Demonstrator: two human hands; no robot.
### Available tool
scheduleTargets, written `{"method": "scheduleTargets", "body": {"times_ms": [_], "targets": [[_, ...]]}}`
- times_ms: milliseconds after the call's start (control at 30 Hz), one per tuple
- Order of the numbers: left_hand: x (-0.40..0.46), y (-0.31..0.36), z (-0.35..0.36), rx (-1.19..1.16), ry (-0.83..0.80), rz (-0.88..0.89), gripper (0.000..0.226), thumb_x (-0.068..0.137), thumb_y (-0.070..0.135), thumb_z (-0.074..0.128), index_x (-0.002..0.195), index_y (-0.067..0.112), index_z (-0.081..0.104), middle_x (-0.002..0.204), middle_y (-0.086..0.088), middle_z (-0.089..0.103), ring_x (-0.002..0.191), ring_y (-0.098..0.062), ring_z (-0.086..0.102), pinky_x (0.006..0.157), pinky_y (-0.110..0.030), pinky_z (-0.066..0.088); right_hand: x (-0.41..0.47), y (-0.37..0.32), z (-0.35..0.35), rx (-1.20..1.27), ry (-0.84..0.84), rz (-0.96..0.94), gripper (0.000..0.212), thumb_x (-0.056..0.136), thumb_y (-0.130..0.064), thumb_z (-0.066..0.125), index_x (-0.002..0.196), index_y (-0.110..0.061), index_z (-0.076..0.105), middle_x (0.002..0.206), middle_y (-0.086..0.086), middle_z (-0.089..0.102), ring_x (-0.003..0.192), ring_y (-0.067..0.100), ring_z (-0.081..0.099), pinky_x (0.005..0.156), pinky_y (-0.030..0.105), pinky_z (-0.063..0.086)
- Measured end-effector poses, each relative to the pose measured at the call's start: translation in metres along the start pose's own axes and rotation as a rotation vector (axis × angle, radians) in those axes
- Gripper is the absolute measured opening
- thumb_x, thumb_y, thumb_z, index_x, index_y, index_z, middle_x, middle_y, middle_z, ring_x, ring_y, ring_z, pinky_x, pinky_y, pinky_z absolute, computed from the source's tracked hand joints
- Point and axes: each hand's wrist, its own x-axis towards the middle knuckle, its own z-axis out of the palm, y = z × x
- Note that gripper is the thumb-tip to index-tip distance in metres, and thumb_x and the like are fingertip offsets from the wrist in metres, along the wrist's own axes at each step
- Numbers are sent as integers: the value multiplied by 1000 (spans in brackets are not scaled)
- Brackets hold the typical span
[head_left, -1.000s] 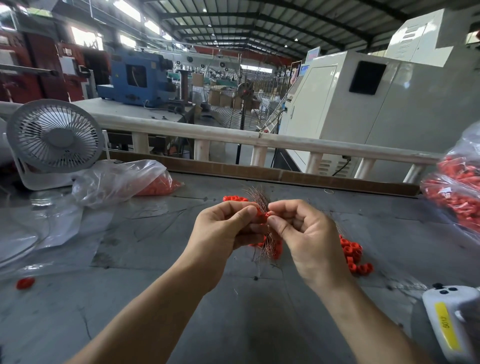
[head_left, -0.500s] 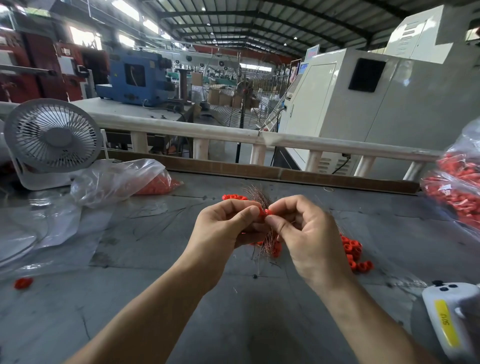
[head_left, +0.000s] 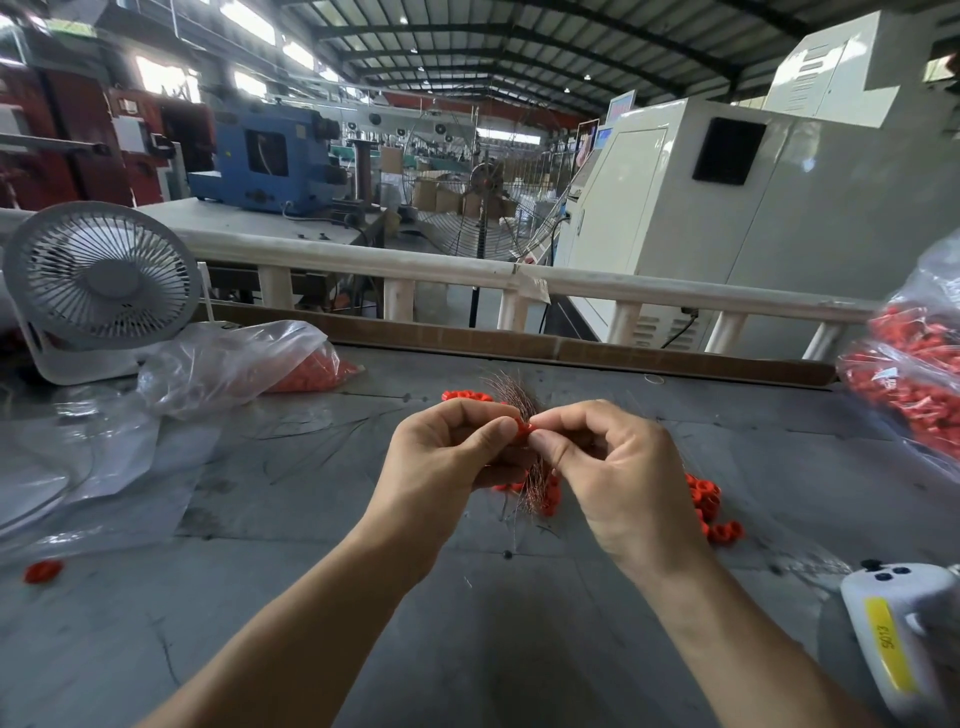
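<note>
Left hand (head_left: 447, 454) and right hand (head_left: 621, 470) meet above the grey table (head_left: 311, 623), each thumb and forefinger pinching one red ring (head_left: 522, 430) at the waist of a copper wire bundle (head_left: 540, 488). We judge that the left steadies the gathered strands while the right works the ring along them. Loose red rings (head_left: 706, 499) lie on the table just beyond the right hand, near enough to serve as stock. Compared with the frames one second and half a second earlier, we find both pinches unchanged and the ring in the same place between the fingertips.
</note>
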Motion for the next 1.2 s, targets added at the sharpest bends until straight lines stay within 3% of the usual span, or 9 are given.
{"method": "scheduleTargets", "body": {"times_ms": [200,367,567,800,967,1067,1200], "targets": [[-2,2,3,-4,-8,35,9,92,4,68,97,4,75,87,-20,77,80,-29,76,73,-31,63,-2,-4,7,11,85,-87,20,87,-11,81,90,-31,77,88,-15,76,87,8,73,76,17,55],[-4,4,5,5,2,49,9,93,2,67,99,3,74,88,-20,77,83,-30,76,78,-34,64,-2,-4,7,7,62,-107,22,86,-9,82,88,-31,78,90,-15,76,90,9,73,80,20,56],[-5,5,6,8,13,50,10,92,4,68,95,8,77,88,-17,78,83,-29,77,77,-33,63,-1,-3,6,-30,47,-152,13,84,-9,83,91,-20,82,95,-13,76,97,7,72,85,13,51],[-4,4,5,-53,-1,-33,9,90,9,70,96,6,77,88,-18,77,80,-26,76,71,-31,62,-2,-9,2,-191,37,-239,12,85,-10,82,94,-18,81,98,-12,73,99,8,68,88,21,53],[-3,4,4,-157,10,-163,27,84,19,75,103,-1,75,87,-19,70,74,-21,67,78,-35,62,-6,-17,8,-406,49,-287,16,82,-16,85,94,-19,75,95,-10,69,95,14,62,83,36,53],[-5,6,5,-212,-7,-240,17,92,14,69,102,2,74,89,-17,67,76,-21,64,75,-32,58,-7,-19,12,-500,78,-289,13,83,-17,83,92,-17,74,92,-7,69,92,18,61,81,35,50],[-5,9,6,-237,-57,-307,10,92,18,69,86,10,70,95,-18,60,83,-23,62,78,-34,56,-8,-19,13,-536,101,-324,8,86,-14,80,91,-15,73,90,-5,69,91,19,61,79,31,48]]}}
